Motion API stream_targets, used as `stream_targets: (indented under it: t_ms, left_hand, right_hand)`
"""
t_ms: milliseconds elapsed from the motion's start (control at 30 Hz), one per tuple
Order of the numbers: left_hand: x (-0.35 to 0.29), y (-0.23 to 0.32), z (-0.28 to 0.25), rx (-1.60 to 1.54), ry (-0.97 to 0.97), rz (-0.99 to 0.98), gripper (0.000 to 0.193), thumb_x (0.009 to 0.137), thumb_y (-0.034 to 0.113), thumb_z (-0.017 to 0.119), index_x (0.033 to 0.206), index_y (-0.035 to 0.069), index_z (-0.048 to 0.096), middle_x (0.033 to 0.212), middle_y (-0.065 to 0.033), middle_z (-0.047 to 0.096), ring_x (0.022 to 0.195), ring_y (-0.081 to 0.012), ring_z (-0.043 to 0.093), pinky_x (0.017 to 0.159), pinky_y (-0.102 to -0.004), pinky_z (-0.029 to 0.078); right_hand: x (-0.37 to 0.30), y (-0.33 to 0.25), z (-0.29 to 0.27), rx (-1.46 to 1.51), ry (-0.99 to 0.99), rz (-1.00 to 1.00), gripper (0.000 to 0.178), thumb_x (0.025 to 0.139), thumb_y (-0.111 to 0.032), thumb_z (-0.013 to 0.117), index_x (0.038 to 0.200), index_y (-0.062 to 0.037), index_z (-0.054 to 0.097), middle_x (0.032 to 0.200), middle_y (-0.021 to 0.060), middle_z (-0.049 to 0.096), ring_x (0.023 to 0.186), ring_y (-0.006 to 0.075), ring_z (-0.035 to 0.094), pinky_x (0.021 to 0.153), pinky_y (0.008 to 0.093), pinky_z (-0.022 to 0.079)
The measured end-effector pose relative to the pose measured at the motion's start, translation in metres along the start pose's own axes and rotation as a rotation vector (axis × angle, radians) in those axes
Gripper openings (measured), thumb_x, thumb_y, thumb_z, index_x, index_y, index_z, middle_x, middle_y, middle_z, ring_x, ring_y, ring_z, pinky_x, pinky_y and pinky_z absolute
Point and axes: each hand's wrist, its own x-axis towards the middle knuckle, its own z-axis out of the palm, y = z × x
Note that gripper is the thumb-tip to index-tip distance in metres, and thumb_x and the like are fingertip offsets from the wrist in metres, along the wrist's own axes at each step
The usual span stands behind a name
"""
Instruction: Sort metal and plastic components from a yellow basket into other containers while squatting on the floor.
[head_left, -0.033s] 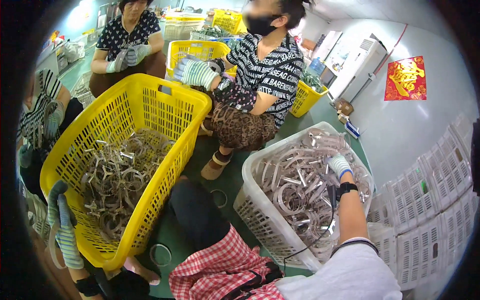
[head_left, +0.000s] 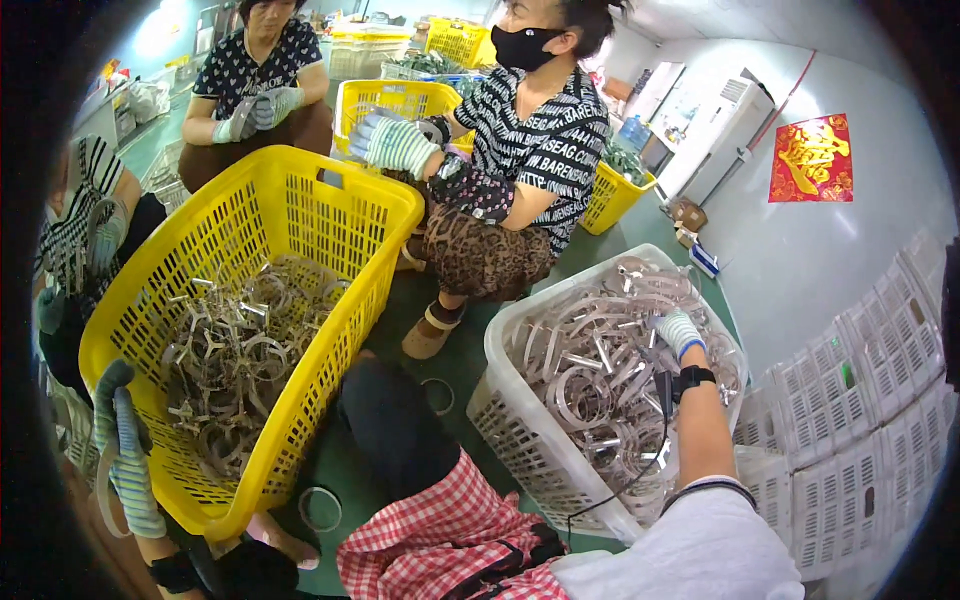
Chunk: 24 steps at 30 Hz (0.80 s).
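My right hand (head_left: 677, 330), in a striped knit glove, reaches into a white plastic basket (head_left: 640, 530) heaped with metal ring clamps (head_left: 585, 395). Its fingers are curled among the parts, and what they grip is hidden. At the lower left, my left hand (head_left: 130, 465), in a similar glove, is beside the near left side of a yellow plastic basket (head_left: 345, 375). A thin curved metal band (head_left: 103, 490) is held against its palm side. Inside the yellow basket lies a tangled pile of metal rings with short tubes (head_left: 235, 350).
Two co-workers (head_left: 530, 130) (head_left: 262, 75) sit beyond the baskets, and a third person's striped sleeve (head_left: 98, 165) shows at the left. Loose rings (head_left: 320, 510) lie on the green floor. Stacked grey-white crates (head_left: 860, 420) line the right wall.
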Motion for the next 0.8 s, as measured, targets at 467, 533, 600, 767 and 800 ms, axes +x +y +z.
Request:
stream_targets:
  t_ms: [467,533,600,767,800]
  left_hand:
    - [0.012,-0.022,-0.014,0.526,-0.116,0.438,0.034,0.099,0.021,0.043,0.129,0.009,0.052,0.112,0.0009,0.058,0.053,0.0001,0.031,0.048,-0.0147,0.028]
    - [0.005,-0.013,0.001,0.436,-0.132,0.402,0.035,0.099,0.02,0.042,0.13,0.008,0.051,0.117,0.0002,0.057,0.055,-0.0003,0.032,0.051,-0.0148,0.029]
    - [-0.002,0.001,0.013,0.354,-0.138,0.363,0.035,0.099,0.018,0.042,0.131,0.007,0.05,0.122,-0.0006,0.055,0.057,-0.0007,0.033,0.053,-0.0148,0.031]
    - [-0.008,0.023,0.029,0.191,-0.149,0.294,0.036,0.099,0.016,0.04,0.134,0.006,0.047,0.131,-0.0021,0.052,0.061,-0.0015,0.036,0.057,-0.0149,0.034]
    - [-0.007,0.024,0.028,0.203,-0.143,0.246,0.037,0.099,0.016,0.04,0.134,0.007,0.046,0.131,-0.0018,0.052,0.061,-0.0015,0.036,0.057,-0.015,0.034]
  right_hand:
    - [-0.106,-0.023,-0.064,0.333,-0.12,-0.515,0.034,0.08,-0.02,0.065,0.108,0.0016,0.064,0.097,0.0143,0.068,0.087,0.0261,0.063,0.083,0.0344,0.048]
    - [-0.138,-0.034,-0.074,0.252,-0.361,-0.486,0.035,0.079,-0.018,0.066,0.108,0.0013,0.064,0.098,0.0136,0.069,0.088,0.0247,0.063,0.083,0.0341,0.048]
    - [-0.163,-0.032,-0.074,0.092,-0.599,-0.405,0.038,0.076,-0.016,0.069,0.111,-0.0007,0.063,0.1,0.0113,0.069,0.088,0.0194,0.063,0.084,0.0337,0.048]
    - [-0.18,0.003,-0.048,0.066,-0.889,-0.326,0.039,0.075,-0.016,0.068,0.112,-0.0044,0.063,0.1,0.0083,0.069,0.087,0.0182,0.062,0.082,0.0323,0.048]
    - [-0.183,0.01,-0.045,0.015,-0.902,-0.296,0.04,0.074,-0.015,0.067,0.112,-0.0046,0.063,0.1,0.0078,0.069,0.087,0.0184,0.062,0.081,0.032,0.048]
